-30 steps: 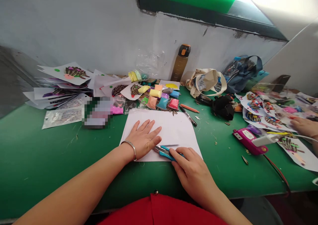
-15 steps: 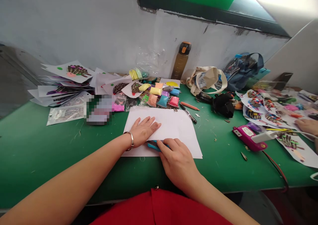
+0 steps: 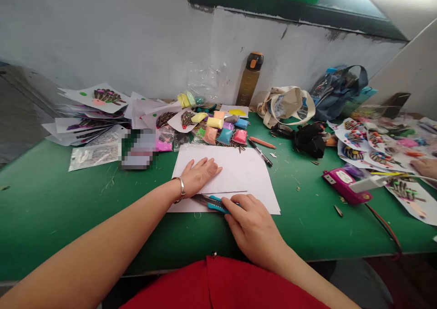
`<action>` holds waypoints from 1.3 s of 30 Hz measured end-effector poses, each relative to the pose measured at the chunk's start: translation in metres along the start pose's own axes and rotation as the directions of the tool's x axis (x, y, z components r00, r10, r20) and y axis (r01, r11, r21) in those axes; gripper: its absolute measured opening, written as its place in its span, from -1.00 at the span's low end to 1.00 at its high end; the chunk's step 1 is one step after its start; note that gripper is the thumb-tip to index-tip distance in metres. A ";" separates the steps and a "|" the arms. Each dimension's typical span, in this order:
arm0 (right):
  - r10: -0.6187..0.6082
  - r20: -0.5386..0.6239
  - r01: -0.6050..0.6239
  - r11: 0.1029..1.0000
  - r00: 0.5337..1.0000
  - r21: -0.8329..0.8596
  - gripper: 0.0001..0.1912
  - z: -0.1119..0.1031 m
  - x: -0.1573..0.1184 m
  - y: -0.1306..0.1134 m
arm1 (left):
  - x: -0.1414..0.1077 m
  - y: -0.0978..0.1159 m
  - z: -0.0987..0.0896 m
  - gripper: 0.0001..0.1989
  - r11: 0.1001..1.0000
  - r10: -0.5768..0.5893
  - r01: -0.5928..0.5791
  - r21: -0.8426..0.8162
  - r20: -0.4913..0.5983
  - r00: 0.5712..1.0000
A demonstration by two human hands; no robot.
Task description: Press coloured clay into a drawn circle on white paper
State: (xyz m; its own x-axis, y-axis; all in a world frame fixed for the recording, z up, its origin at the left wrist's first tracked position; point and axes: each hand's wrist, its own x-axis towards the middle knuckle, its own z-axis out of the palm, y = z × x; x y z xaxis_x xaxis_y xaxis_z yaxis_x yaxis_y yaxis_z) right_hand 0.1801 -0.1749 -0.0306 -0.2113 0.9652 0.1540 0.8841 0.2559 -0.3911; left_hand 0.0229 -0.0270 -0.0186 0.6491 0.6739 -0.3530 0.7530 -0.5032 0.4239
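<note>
The left hand (image 3: pixel 198 178) lies flat, fingers lightly spread, on the upper white paper (image 3: pixel 227 168) at the near middle of the green desk (image 3: pixel 136 227). The right hand (image 3: pixel 254 222) curls around a blue utility knife (image 3: pixel 217 204), which rests along the paper's near edge, over a lower sheet (image 3: pixel 261 203). The knife's narrow end points left, toward the left palm; a slip past the edge could nick that hand (the wrist is close too). If the pressing palm let the layers slide, the edge could come out ragged or the lower sheet scored.

Farther off, small plastic packets (image 3: pixel 224 137) hold coloured stuff, probably modelling clay. At left, a clear zip bag (image 3: pixel 94 155) holds speckled bits too small to identify. The amber drinking bottle (image 3: pixel 248 87) stands capped, its fill unclear; the cream tote bag (image 3: pixel 278 111) gapes around something bluish-grey.
</note>
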 end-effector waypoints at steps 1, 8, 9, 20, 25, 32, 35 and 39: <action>0.021 -0.008 -0.021 1.000 1.000 0.005 -0.65 -0.001 -0.003 0.003 | 0.000 0.000 0.000 -0.29 1.000 -0.005 0.005 -0.008 0.009 1.000; 0.091 -0.065 -0.089 0.996 0.994 0.029 -0.66 -0.005 -0.017 0.021 | -0.001 0.001 -0.003 -0.28 0.998 -0.011 0.013 -0.054 0.031 0.999; 0.095 -0.069 -0.093 0.995 0.993 0.030 -0.66 -0.005 -0.017 0.022 | -0.001 0.000 -0.003 -0.28 0.998 -0.008 0.010 -0.058 0.035 0.999; -0.016 -0.038 0.014 0.999 0.999 -0.035 -0.68 0.009 0.020 -0.014 | -0.002 0.000 -0.005 -0.27 0.998 0.000 0.003 -0.066 0.042 0.999; -0.052 -0.048 0.046 0.992 0.997 -0.114 -0.71 0.018 0.028 -0.019 | -0.003 0.000 -0.006 -0.27 0.998 0.004 -0.002 -0.066 0.029 1.000; -0.099 -0.033 0.096 0.990 0.994 -0.100 -0.68 0.019 0.020 -0.016 | -0.003 0.000 -0.006 -0.24 0.995 -0.008 0.012 -0.095 0.045 0.999; -0.095 -0.045 0.090 0.991 0.994 -0.098 -0.69 0.024 0.024 -0.021 | -0.002 -0.001 -0.007 -0.24 0.994 -0.005 0.012 -0.111 0.063 0.998; -0.141 -0.047 0.135 0.984 0.989 -0.118 -0.66 0.030 0.031 -0.026 | -0.001 -0.002 -0.008 -0.24 0.991 -0.009 0.020 -0.131 0.080 0.997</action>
State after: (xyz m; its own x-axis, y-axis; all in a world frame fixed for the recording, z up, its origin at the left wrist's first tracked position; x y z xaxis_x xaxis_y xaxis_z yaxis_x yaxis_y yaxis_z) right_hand 0.1380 -0.1502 -0.0424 -0.3141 0.9158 0.2504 0.8905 0.3756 -0.2567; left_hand 0.0202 -0.0224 -0.0121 0.6486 0.6331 -0.4225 0.7451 -0.4148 0.5222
